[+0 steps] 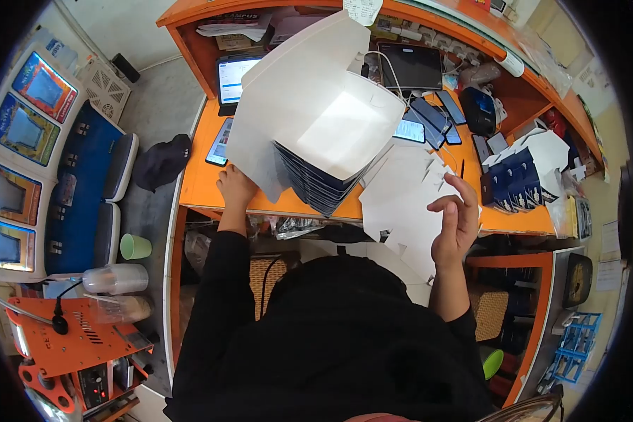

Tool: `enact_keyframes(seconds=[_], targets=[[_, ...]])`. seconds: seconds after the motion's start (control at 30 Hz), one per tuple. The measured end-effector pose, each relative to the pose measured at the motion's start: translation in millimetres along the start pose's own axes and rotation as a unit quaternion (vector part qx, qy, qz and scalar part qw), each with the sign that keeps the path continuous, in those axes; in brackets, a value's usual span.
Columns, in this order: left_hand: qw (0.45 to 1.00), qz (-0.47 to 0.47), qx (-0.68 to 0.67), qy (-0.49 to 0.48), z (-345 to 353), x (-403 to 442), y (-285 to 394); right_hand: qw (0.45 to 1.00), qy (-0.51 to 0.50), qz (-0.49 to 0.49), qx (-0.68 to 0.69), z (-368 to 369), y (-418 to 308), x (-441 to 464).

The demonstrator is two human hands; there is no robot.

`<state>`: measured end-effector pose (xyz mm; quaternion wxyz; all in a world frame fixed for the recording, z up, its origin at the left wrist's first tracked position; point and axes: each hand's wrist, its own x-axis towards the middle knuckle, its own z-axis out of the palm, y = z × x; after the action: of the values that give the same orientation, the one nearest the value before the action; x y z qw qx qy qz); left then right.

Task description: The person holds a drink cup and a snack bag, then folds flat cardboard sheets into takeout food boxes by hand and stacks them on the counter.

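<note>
A tall nested stack of folded paper boxes (348, 119), white inside and dark blue outside, stands on the orange desk with a large white flap raised at its left. My left hand (236, 187) rests on the desk at the left foot of this stack, just below a phone (220, 142); its fingers are loosely bent and I see nothing in them. Over to the right, my right hand (454, 221) is raised above flat white box blanks (404, 197), which overhang the front edge. Its fingers are apart and curved, holding nothing visible.
More blue-and-white boxes (517, 179) lie at the desk's right end. Several phones (429, 116), cables and a tablet (235, 77) sit toward the back under an orange shelf (190, 46). A dark cap (163, 163) and a green cup (135, 247) are at left.
</note>
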<state>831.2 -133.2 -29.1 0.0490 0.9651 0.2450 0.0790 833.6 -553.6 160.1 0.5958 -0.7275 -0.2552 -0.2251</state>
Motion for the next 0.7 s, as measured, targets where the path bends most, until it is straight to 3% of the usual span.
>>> enact_keyframes(seconds=[0.07,0.17,0.23,0.3,0.37,0.47,0.53,0.6,0.67,0.7], targets=[[0.999,-0.022,-0.012,0.032,17,-1,-9,1.000,0.009,-0.002,0.012,0,-4,1],[0.979,-0.149,-0.137,0.024,3,-9,-11,0.999,-0.012,-0.030,0.011,2,-13,1],[0.927,-0.100,-0.257,0.253,-27,-30,-12,0.998,-0.013,-0.058,0.015,10,-20,1],[0.864,-0.100,-0.348,0.350,-109,-53,19,0.996,-0.064,-0.060,0.032,16,-29,1],[0.774,-0.013,-0.475,0.418,-159,-70,35,0.985,-0.155,-0.037,0.069,21,-44,2],[0.748,0.107,-0.521,0.397,-230,-105,80,0.951,-0.280,-0.108,0.079,38,-71,20],[0.773,0.208,-0.496,0.337,-250,-133,92,0.947,-0.274,-0.105,0.129,58,-96,33],[0.759,0.300,-0.459,0.352,-259,-141,117,0.947,-0.275,-0.102,0.134,67,-105,34],[0.779,0.312,-0.473,0.268,-250,-143,132,0.950,-0.282,-0.102,0.092,67,-105,30],[0.786,0.319,-0.478,0.228,-247,-143,137,0.948,-0.300,-0.036,0.103,64,-110,29]])
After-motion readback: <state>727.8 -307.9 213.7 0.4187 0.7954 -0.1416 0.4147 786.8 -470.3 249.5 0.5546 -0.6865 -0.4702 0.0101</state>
